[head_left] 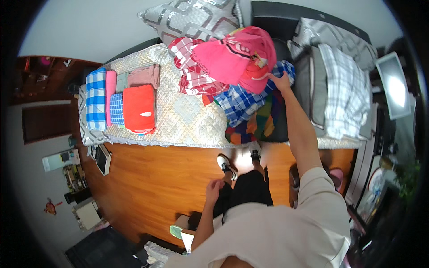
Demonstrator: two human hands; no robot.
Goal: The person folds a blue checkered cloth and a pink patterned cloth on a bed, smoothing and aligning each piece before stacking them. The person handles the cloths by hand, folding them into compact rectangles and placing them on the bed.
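My right hand [280, 82] reaches out to a heap of loose clothes on the sofa. Its fingers are apart and touch the edge of a bright pink garment [223, 60] and a blue checked cloth [243, 105] under it. A red and white checked cloth [201, 82] sticks out from the heap's left side. Beneath lies a multicoloured patchwork cloth [257, 125]. Beside my thigh hangs my left hand [214, 190], loosely curled, with nothing visible in it.
Folded clothes stand at the sofa's left end: a red stack [139, 107] and a blue checked roll [96, 98]. A quilted cover [187, 129] lies over the seat. Silver patterned cushions [192, 20] lean behind. A white checked cloth [346, 89] lies at right. A brown stool [294, 183] stands nearby.
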